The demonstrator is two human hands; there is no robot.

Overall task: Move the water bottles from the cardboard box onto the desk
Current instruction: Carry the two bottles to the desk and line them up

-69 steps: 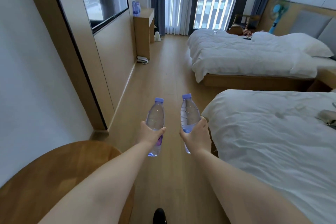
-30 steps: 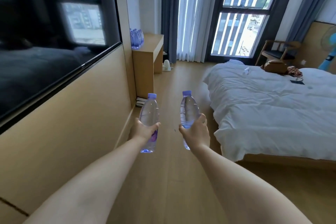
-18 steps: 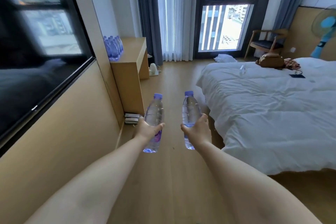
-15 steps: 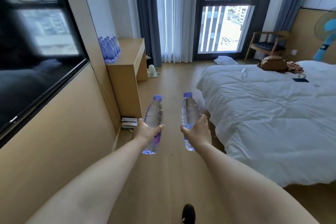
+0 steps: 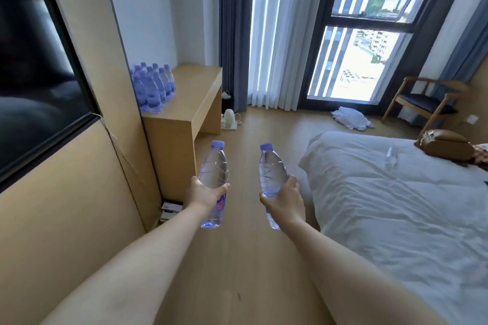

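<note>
My left hand (image 5: pixel 204 194) grips a clear water bottle (image 5: pixel 214 169) with a purple cap, held upright over the wooden floor. My right hand (image 5: pixel 284 199) grips a second clear water bottle (image 5: pixel 271 169), also upright. Ahead on the left stands the wooden desk (image 5: pixel 192 97), its near end just beyond my left hand. Several purple-capped bottles (image 5: pixel 154 87) stand in a cluster on the desk's back corner against the wall. The cardboard box is out of sight.
A bed with white bedding (image 5: pixel 396 206) fills the right side, a brown bag (image 5: pixel 446 145) on it. A wall panel with a dark screen (image 5: pixel 39 60) runs along the left. A wooden chair (image 5: pixel 425 103), white cloth (image 5: pixel 351 119) and small white appliance (image 5: pixel 229 119) lie near the window.
I have walked forward along the aisle with both bottles held upright. The desk and its bottle cluster have come much closer on the left.
</note>
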